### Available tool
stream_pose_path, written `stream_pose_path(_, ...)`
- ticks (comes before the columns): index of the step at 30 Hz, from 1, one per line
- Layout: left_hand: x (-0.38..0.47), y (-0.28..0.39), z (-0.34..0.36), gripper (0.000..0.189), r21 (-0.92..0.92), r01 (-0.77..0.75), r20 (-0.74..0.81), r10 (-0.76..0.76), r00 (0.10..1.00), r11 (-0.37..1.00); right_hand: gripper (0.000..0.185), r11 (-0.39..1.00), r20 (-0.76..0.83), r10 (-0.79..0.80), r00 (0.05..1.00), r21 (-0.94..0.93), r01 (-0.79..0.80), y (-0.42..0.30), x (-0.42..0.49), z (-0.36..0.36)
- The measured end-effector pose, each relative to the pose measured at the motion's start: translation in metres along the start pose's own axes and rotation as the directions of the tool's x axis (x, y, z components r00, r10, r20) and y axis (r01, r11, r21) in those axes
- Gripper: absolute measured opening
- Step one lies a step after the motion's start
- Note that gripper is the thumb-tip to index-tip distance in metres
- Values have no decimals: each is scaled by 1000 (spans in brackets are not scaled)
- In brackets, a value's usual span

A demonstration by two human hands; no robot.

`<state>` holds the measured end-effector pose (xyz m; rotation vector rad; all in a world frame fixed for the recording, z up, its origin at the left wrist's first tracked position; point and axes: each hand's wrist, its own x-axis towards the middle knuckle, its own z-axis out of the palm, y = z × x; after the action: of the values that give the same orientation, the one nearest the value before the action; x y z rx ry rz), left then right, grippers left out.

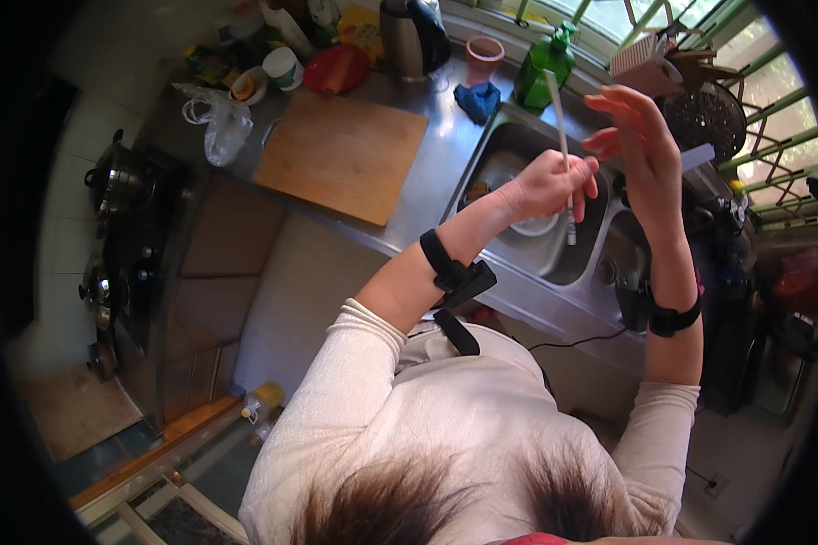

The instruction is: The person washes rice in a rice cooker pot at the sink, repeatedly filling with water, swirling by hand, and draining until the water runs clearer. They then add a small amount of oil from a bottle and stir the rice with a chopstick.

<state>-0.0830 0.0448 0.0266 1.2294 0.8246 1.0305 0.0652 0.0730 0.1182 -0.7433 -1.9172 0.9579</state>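
Observation:
My left hand (559, 182) grips a long, thin white stick (556, 112) over the sink, tilted, with its ends showing above and below my fist. To the right, my right hand (644, 146) is raised near the window side, fingers bent and apart; I see nothing held in it. Underneath lies the left basin of a stainless steel sink (572, 262). A pale round dish (533, 226) rests inside, partly hidden by my left hand, along with a small brown item (477, 192) too unclear to name. A pale flat piece (698, 157) shows behind my right hand.
A wooden cutting board (344, 157) lies on the steel counter. Behind the sink are a blue cloth (477, 102), a pink cup (484, 58) and a green pump bottle (545, 68). An electric kettle (409, 41) stands farther back; a pot (117, 180) is on the stove.

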Motion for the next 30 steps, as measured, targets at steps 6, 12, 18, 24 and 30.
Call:
stream_pose_path(6,0,-18,34,56,-798,-72,-82,10,997,598,49,936,-3,352,936,8,-352,39,-121,-49)
stream_pose_path(12,10,-68,186,54,-825,270,241,-123,963,497,34,886,-175,228,958,445,-130,38,-245,-95)
stream_pose_path(18,5,-110,375,51,-723,560,542,-171,823,404,49,870,-439,415,797,447,-207,8,-397,-191)
stream_pose_path(24,22,-121,475,56,-734,625,649,2,761,267,59,816,-606,506,614,566,-114,-36,-506,-287)
stream_pose_path(30,44,-118,514,55,-765,579,546,-193,816,282,62,894,-714,439,545,407,-187,-81,-549,-343)
